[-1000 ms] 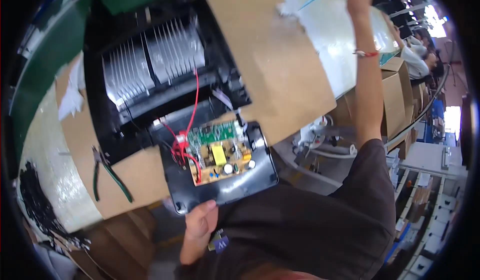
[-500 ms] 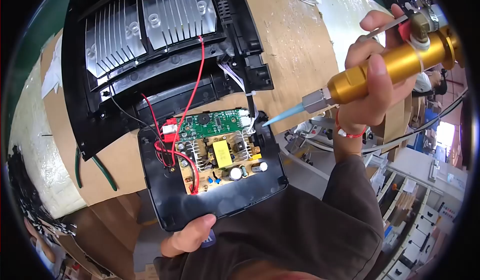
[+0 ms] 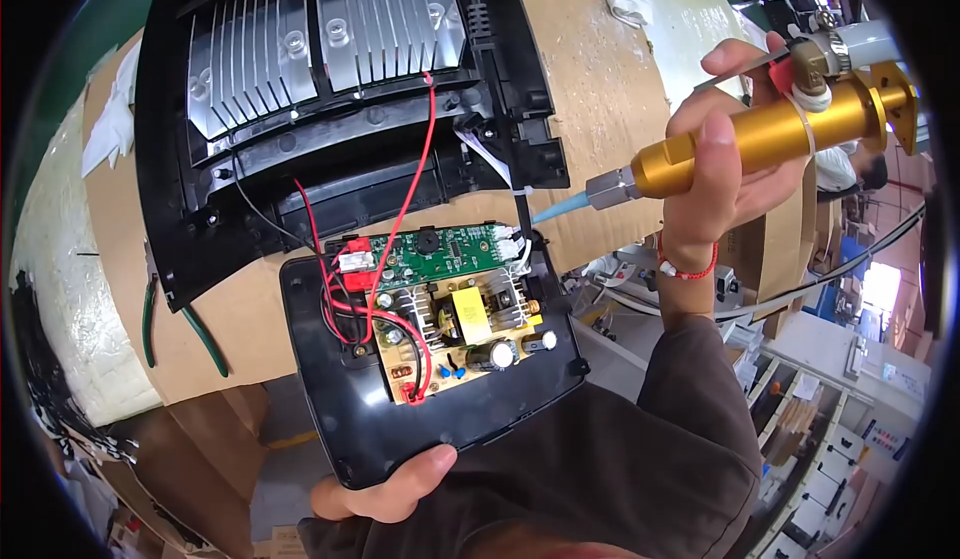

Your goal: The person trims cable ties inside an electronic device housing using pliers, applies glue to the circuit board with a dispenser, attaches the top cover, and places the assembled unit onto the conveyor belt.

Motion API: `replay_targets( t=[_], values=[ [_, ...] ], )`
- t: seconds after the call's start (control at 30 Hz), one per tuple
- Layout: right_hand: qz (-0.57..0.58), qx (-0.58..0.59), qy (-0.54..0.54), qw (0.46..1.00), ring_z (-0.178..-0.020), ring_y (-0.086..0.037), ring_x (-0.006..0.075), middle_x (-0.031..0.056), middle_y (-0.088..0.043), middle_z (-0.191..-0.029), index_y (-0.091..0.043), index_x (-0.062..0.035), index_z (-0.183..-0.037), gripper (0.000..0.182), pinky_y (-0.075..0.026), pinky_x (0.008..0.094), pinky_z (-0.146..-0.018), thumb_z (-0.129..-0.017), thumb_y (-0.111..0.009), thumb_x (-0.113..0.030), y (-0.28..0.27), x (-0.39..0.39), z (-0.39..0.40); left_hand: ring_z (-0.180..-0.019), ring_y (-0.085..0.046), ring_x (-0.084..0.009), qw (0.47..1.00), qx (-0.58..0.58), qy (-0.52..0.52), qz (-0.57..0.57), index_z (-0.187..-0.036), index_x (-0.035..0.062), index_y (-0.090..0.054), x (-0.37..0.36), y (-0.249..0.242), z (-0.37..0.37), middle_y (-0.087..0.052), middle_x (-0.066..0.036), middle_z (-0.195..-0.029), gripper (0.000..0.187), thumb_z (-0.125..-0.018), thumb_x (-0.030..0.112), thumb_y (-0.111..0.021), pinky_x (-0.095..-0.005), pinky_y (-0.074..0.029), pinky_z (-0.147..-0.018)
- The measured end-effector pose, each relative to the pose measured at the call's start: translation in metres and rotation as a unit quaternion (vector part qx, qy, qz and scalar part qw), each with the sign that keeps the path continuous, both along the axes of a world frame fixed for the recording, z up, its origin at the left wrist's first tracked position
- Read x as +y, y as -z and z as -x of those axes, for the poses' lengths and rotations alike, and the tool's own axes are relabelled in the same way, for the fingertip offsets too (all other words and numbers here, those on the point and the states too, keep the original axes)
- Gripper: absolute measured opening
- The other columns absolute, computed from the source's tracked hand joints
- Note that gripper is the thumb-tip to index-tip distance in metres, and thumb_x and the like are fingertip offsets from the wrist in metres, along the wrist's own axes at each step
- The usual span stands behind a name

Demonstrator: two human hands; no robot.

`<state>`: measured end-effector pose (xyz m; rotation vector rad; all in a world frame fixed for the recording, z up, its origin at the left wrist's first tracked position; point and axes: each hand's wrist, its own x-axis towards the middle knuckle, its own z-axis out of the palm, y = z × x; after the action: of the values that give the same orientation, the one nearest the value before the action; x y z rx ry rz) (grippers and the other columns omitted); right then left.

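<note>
My right hand is wrapped round a gold glue dispensing gun, with its metal lever under the fingers. The tip of its blue tapered nozzle is close to the white connectors at the right end of a green circuit board. With my left hand I grip the near edge of a black plastic cover, thumb on top and fingers hidden beneath. The cover carries the green board and a tan power board. Red and black wires run from the boards to a black housing with metal heat sinks.
Green-handled pliers lie on the cardboard at the left. White cloths rest at the back and far left. A hose joins the glue gun. A person and shelving are at the right.
Cover and housing appear shifted slightly right and down in view. The glue gun has shifted left, and its nozzle tip is higher, still near the white connectors. Both hands keep their hold.
</note>
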<state>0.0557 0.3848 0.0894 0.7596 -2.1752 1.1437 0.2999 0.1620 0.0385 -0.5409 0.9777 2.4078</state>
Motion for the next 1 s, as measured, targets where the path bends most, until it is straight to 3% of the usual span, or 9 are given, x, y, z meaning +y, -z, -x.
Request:
replay_targets(
  t=[0.2,0.33,0.53,0.73,0.87,0.97,1.0],
  values=[
    [0.034,0.034,-0.017,0.999,-0.054,-0.049,0.0090,0.0222,-0.056,-0.091,-0.027,0.0137,-0.132,0.067,-0.040,0.0211,-0.069,-0.079,-0.054,-0.016,0.007,-0.006,0.002,-0.081,-0.056,-0.0155,0.999,-0.010,-0.015,-0.033,-0.105,0.0017,-0.055,-0.004,0.002,-0.011,-0.061,-0.005,-0.093,0.029,-0.078,0.011,-0.056,-0.0313,-0.045,-0.075],
    [0.077,0.002,-0.032,0.997,-0.048,-0.044,0.0078,0.0172,-0.050,-0.095,-0.027,0.0125,-0.133,0.065,-0.036,0.0199,-0.052,-0.080,-0.054,-0.012,0.008,-0.006,-0.002,-0.084,-0.058,-0.0158,0.999,-0.015,-0.025,-0.045,-0.107,0.0007,-0.057,-0.004,0.005,-0.017,-0.063,-0.006,-0.096,0.032,-0.077,0.010,-0.056,-0.0317,-0.046,-0.077],
    [0.134,-0.029,-0.053,0.989,-0.045,-0.041,0.0069,0.0133,-0.044,-0.096,-0.027,0.0108,-0.133,0.063,-0.028,0.0193,-0.041,-0.081,-0.056,-0.010,0.006,-0.009,-0.006,-0.068,-0.046,-0.0121,1.000,-0.012,0.009,-0.020,-0.085,0.0079,-0.049,-0.002,-0.006,0.006,-0.050,0.000,-0.078,0.011,-0.083,0.015,-0.057,-0.0288,-0.035,-0.063],
    [0.163,-0.049,-0.062,0.983,-0.045,-0.039,0.0060,0.0119,-0.045,-0.094,-0.029,0.0100,-0.133,0.063,-0.027,0.0191,-0.040,-0.082,-0.059,-0.013,0.004,-0.009,-0.010,-0.053,-0.035,-0.0083,1.000,-0.007,-0.001,-0.013,-0.063,0.0151,-0.041,0.001,-0.016,0.012,-0.038,0.006,-0.060,0.031,-0.089,0.021,-0.057,-0.0260,-0.023,-0.048],
    [0.162,-0.042,-0.067,0.984,-0.045,-0.039,0.0060,0.0099,-0.045,-0.091,-0.031,0.0097,-0.133,0.064,-0.027,0.0188,-0.039,-0.082,-0.061,-0.015,0.004,-0.008,-0.011,-0.055,-0.035,-0.0080,0.998,-0.015,-0.061,-0.027,-0.064,0.0150,-0.042,0.011,-0.013,0.007,-0.038,0.006,-0.062,0.030,-0.089,0.018,-0.058,-0.0264,-0.023,-0.050],
    [0.156,-0.044,-0.055,0.985,-0.045,-0.041,0.0061,0.0121,-0.048,-0.093,-0.030,0.0112,-0.133,0.067,-0.029,0.0182,-0.040,-0.082,-0.062,-0.018,0.004,-0.009,-0.013,-0.064,-0.048,-0.0101,0.993,0.000,-0.119,0.012,-0.073,0.0096,-0.055,0.010,-0.008,0.006,-0.051,0.001,-0.068,0.016,-0.087,0.016,-0.059,-0.0260,-0.035,-0.057],
    [0.156,-0.043,-0.052,0.985,-0.045,-0.041,0.0061,0.0121,-0.048,-0.093,-0.030,0.0112,-0.133,0.067,-0.029,0.0182,-0.040,-0.082,-0.062,-0.018,0.002,-0.007,-0.013,-0.073,-0.054,-0.0137,0.999,-0.003,-0.046,0.015,-0.082,0.0059,-0.059,0.001,-0.004,0.001,-0.057,-0.003,-0.077,0.010,-0.087,0.014,-0.058,-0.0285,-0.040,-0.067]
  ],
)
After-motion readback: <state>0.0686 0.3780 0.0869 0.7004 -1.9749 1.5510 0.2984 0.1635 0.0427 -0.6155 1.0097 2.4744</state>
